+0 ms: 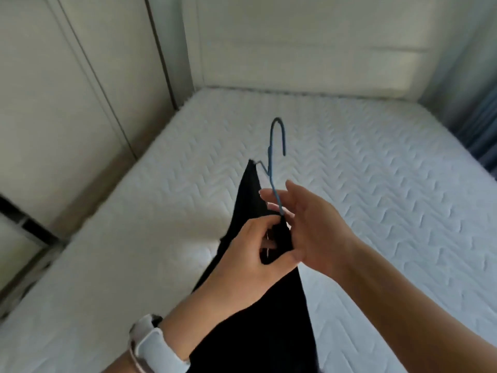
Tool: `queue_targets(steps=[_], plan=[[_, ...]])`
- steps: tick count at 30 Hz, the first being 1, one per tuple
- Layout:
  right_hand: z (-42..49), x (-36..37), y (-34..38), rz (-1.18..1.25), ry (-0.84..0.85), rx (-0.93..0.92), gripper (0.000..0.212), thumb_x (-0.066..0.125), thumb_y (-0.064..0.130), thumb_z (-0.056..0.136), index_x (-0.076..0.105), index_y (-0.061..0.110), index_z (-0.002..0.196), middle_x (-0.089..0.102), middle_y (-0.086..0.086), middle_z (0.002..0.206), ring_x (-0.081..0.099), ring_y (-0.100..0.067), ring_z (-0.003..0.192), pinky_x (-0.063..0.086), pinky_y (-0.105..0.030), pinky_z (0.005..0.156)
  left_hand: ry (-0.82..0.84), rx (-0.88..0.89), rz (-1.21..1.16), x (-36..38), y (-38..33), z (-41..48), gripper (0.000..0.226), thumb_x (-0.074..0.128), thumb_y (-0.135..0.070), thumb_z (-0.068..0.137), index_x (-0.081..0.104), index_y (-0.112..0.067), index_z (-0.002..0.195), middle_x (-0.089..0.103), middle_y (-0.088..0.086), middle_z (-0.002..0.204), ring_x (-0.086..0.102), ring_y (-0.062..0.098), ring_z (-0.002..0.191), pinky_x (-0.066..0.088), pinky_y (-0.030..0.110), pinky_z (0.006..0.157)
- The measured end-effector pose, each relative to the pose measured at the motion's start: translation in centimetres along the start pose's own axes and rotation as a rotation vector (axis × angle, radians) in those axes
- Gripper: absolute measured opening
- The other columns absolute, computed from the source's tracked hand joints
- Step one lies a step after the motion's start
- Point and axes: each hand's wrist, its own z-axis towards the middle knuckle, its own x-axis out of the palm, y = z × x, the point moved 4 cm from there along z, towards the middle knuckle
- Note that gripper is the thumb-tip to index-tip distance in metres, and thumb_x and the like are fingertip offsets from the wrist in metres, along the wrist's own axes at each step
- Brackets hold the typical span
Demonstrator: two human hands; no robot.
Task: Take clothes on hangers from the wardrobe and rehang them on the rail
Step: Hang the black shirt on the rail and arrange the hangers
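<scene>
text: none readable | labels: none | brands: none | numbers: none | signs: none

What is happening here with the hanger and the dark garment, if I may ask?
A person holds a black garment on a blue wire hanger above a white mattress. The left hand, a white watch at its wrist, grips the fabric below the hanger; the right hand is open, fingers against the wire. The hook points up, caught on nothing; no rail is in view.

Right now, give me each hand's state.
Left hand: grips the black garment.
Right hand: open, fingers straight against the blue hanger.
</scene>
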Motion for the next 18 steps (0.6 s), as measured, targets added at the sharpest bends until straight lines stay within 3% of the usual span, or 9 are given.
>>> queue_targets(steps=[4,8,11,13,16,18], plan=[[-7.7,5.9,3.9,-0.202,0.156,-0.074,0.036,0.041,0.038,0.093,0.067,0.017,0.107,0.059,-0.005,0.102,0.060,-0.010,0.074,0.047,-0.026,0.066,-0.089,0.011,0.160,-5.2,-9.5,-4.6,0.025,0.063,-0.020,0.079,0.053,-0.036,0.096,0.065,-0.011,0.098,0.065,0.001,0.085,0.051,0.013,0.075],[-14.6,11.1,6.6,-0.382,0.247,-0.254,0.032,0.050,0.024,0.089,0.064,0.014,0.116,0.059,-0.001,0.114,0.056,-0.017,0.099,0.043,-0.024,0.076,-0.329,0.078,0.399,-9.7,-17.4,-9.9,0.018,0.053,-0.011,0.082,0.055,-0.026,0.093,0.067,-0.006,0.085,0.063,0.011,0.072,0.042,0.010,0.059],[-19.9,15.1,8.0,-0.616,0.393,-0.522,0.023,0.049,0.018,0.092,0.063,0.026,0.109,0.062,0.015,0.099,0.056,-0.001,0.093,0.041,-0.014,0.078,-0.527,0.166,0.575,-13.9,-22.3,-15.0,0.019,0.055,-0.012,0.087,0.065,-0.016,0.103,0.071,0.001,0.093,0.063,0.013,0.079,0.038,0.017,0.067],[-22.8,17.4,8.9,-0.801,0.416,-0.730,0.022,0.054,0.017,0.090,0.064,0.036,0.096,0.063,0.010,0.089,0.056,-0.004,0.080,0.042,-0.015,0.077,-0.632,0.192,0.628,-16.6,-24.7,-18.8,0.019,0.057,-0.014,0.087,0.067,-0.010,0.103,0.072,0.002,0.099,0.065,0.009,0.090,0.038,0.019,0.074],[-26.4,20.2,11.2,-0.880,0.301,-1.015,0.023,0.055,0.010,0.086,0.067,0.028,0.082,0.062,0.017,0.077,0.054,0.007,0.069,0.040,-0.005,0.070,-0.753,0.184,0.700,-19.7,-27.6,-24.4,0.022,0.058,-0.014,0.087,0.067,-0.009,0.106,0.069,-0.002,0.097,0.060,-0.001,0.090,0.037,0.009,0.067],[-28.4,22.7,12.1,-0.913,0.263,-1.138,0.017,0.055,0.012,0.086,0.068,0.021,0.093,0.063,0.015,0.082,0.056,0.011,0.075,0.038,-0.004,0.072,-0.778,0.179,0.733,-21.4,-29.2,-27.9,0.023,0.058,-0.013,0.087,0.067,-0.011,0.108,0.066,-0.009,0.096,0.057,-0.004,0.091,0.035,-0.003,0.071]])
